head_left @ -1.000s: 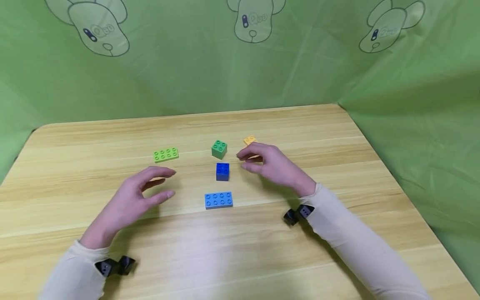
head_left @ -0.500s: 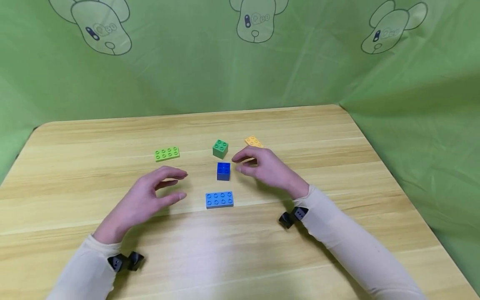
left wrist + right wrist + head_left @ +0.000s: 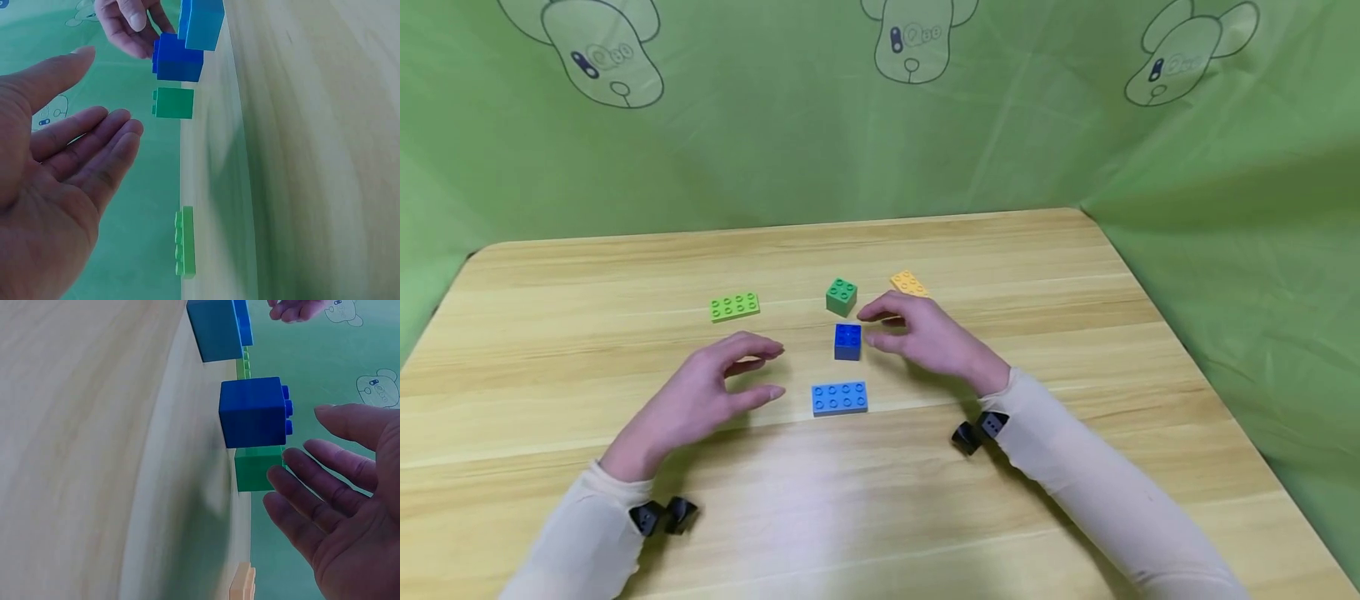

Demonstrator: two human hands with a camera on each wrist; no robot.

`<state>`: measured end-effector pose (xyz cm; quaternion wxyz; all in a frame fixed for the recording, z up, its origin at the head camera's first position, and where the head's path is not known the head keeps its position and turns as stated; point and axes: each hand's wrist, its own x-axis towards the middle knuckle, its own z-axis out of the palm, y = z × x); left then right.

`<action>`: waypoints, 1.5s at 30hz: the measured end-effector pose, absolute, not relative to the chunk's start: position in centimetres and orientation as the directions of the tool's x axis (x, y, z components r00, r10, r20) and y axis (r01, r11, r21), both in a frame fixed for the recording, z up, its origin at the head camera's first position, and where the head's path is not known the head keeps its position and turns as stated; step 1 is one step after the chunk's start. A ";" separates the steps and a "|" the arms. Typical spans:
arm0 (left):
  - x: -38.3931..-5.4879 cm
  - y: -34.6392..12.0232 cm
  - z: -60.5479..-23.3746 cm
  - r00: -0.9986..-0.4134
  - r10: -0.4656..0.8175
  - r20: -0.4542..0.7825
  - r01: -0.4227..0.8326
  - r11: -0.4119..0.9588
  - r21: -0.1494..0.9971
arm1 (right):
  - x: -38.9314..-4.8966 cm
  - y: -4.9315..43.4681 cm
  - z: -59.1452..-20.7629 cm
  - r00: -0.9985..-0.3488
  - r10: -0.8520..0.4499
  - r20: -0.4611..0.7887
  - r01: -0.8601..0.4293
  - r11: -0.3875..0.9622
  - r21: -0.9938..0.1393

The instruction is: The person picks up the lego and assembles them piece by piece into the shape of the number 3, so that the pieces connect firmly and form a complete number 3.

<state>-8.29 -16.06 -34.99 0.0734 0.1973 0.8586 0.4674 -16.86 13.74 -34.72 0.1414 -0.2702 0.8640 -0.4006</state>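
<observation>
In the head view a dark blue square brick (image 3: 847,342) sits mid-table, with the green square brick (image 3: 842,297) just behind it. My right hand (image 3: 921,333) hovers at the dark blue brick's right side, fingers relaxed and holding nothing. To the left my left hand (image 3: 711,392) is held over the wood, thumb and fingers apart with nothing between them. A lighter blue long brick (image 3: 839,399) lies nearer the front, between the hands. The right wrist view shows the dark blue brick (image 3: 253,412) close by the right fingertips.
A flat lime-green plate brick (image 3: 735,307) lies at the back left. Behind the right hand is a flat orange brick (image 3: 909,283), partly covered by it. The wooden table (image 3: 865,517) ends at a green cloth backdrop (image 3: 775,158).
Both hands have moved inward: the left to the right, the right to the left toward the dark blue brick. More of the orange brick now shows. The bricks have stayed in place.
</observation>
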 end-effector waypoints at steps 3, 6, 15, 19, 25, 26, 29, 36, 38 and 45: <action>-8.5 -15.5 -34.9 -0.907 0.419 0.048 0.266 0.480 0.836 | -16.9 13.5 -34.7 -0.809 -0.585 -0.047 -0.348 0.543 -0.764; -8.6 -15.0 -35.0 -0.897 0.440 0.039 0.266 0.468 0.843 | -16.9 13.2 -34.7 -0.808 -0.587 -0.055 -0.345 0.547 -0.763; -8.6 -13.3 -35.6 -0.873 0.487 -0.017 0.256 0.489 0.834 | -17.0 12.6 -35.0 -0.799 -0.597 -0.063 -0.348 0.545 -0.763; -8.9 -12.5 -35.9 -0.871 0.491 -0.020 0.257 0.488 0.834 | -17.1 12.3 -35.3 -0.799 -0.597 -0.068 -0.334 0.536 -0.775; -9.0 -11.6 -36.3 -0.865 0.501 -0.019 0.288 0.528 0.799 | -17.2 11.8 -35.6 -0.790 -0.609 -0.070 -0.349 0.540 -0.766; -9.0 -11.5 -36.3 -0.863 0.505 -0.012 0.302 0.534 0.790 | -17.3 11.8 -35.6 -0.791 -0.608 -0.070 -0.350 0.544 -0.763; -9.0 -11.3 -36.4 -0.859 0.511 0.008 0.335 0.551 0.764 | -17.3 11.7 -35.7 -0.795 -0.603 -0.071 -0.355 0.557 -0.751; -9.1 -10.9 -36.3 -0.857 0.515 0.003 0.355 0.587 0.728 | -17.2 11.4 -35.8 -0.793 -0.604 -0.078 -0.360 0.568 -0.740; -9.2 -10.8 -36.4 -0.855 0.519 -0.001 0.362 0.598 0.715 | -17.1 11.4 -35.8 -0.791 -0.606 -0.079 -0.362 0.569 -0.738; -9.6 -10.4 -36.3 -0.842 0.540 -0.003 0.390 0.611 0.689 | -17.2 11.3 -35.9 -0.786 -0.613 -0.076 -0.386 0.583 -0.715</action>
